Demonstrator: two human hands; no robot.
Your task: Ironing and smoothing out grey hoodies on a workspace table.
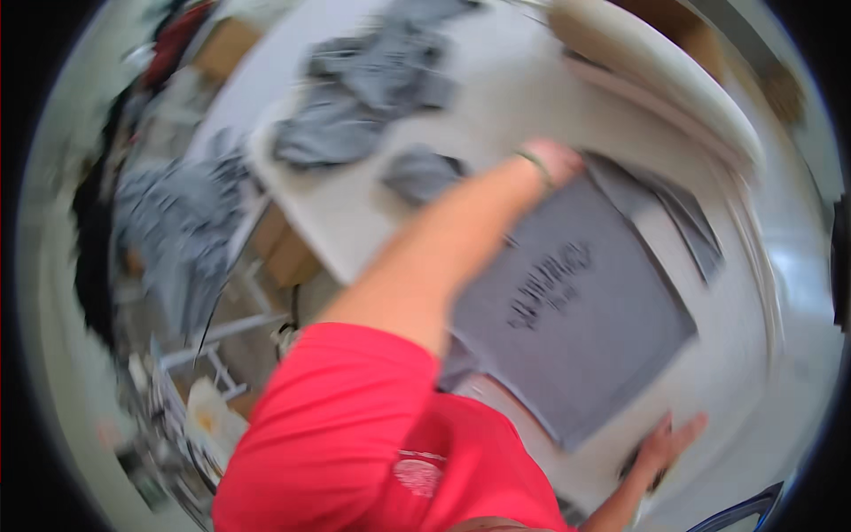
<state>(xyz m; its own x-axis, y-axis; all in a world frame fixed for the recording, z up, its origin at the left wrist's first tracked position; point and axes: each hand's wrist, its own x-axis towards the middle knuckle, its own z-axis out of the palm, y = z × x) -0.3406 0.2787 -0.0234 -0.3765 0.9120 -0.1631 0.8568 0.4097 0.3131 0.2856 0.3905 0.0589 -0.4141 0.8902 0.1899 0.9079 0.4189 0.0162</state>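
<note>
The grey folded shirt (576, 301) lies between both grips: left hand (554, 160) on its far edge, grip unclear, right hand (669, 443) spread near its close corner.

Your left hand (554, 160) rests at the far corner of the folded grey shirt (576, 310), which covers the middle of the tabletop (496, 97). Beyond it, a small crumpled grey garment (421, 173) lies just beside your forearm, and a larger heap of grey clothes (372, 89) blocks the far left. Bare surface runs between those and the stacked white boards (656, 71) along the right edge. Your right hand (669, 439) sits open at the near edge, just off the shirt's corner.
</note>
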